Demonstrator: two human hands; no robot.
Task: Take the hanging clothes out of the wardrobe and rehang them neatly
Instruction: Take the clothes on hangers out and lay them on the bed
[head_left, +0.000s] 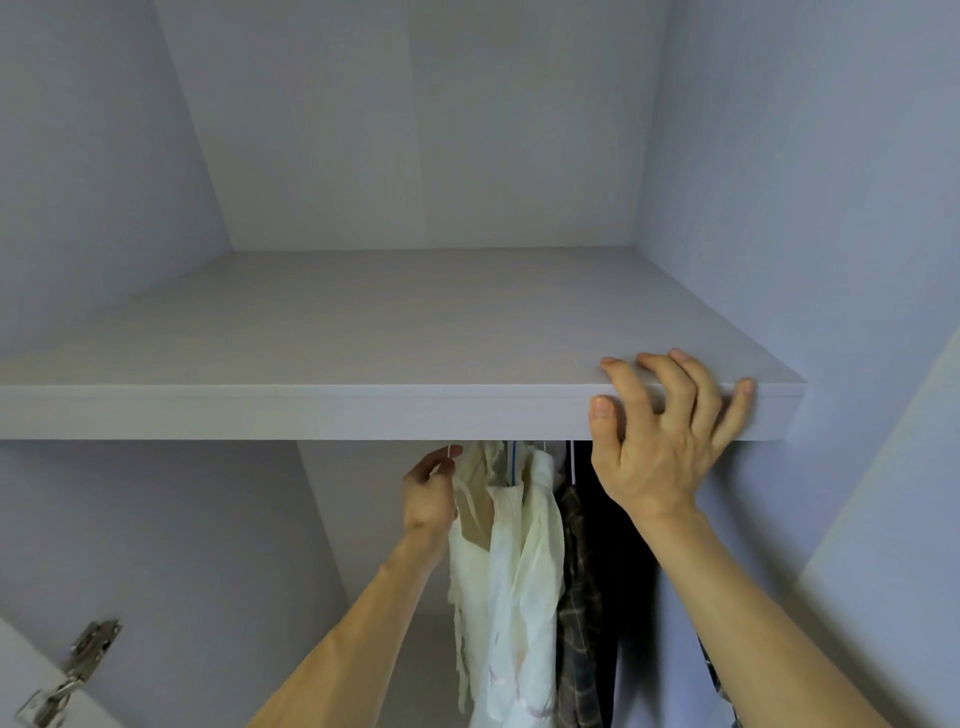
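**Pale wardrobe, one hand at the hangers, one on the shelf**

A lilac-grey wardrobe (130, 545) fills my remote feed from the head camera, its broad shelf (363, 410) cutting straight across the view. At lower left I see a metal hinge (72, 670) on the edge of the open door. Moving right, the left hand (431, 488) reaches up under the shelf, its thumb and curled fingers pinching the thin white hanger hook (449, 457) of the leftmost garment. The clothes hang bunched together just beside that hand, below the shelf and right of centre: cream garments (519, 597) first, with a blue hanger (513, 462) showing at their top, then a plaid shirt (579, 623), then a dark garment (618, 545). What they hang from is hidden behind the shelf's front edge. At far right the right hand (665, 447) grips that front edge, four fingers hooked over the top and the thumb pressed flat against the face, in front of the dark garment.
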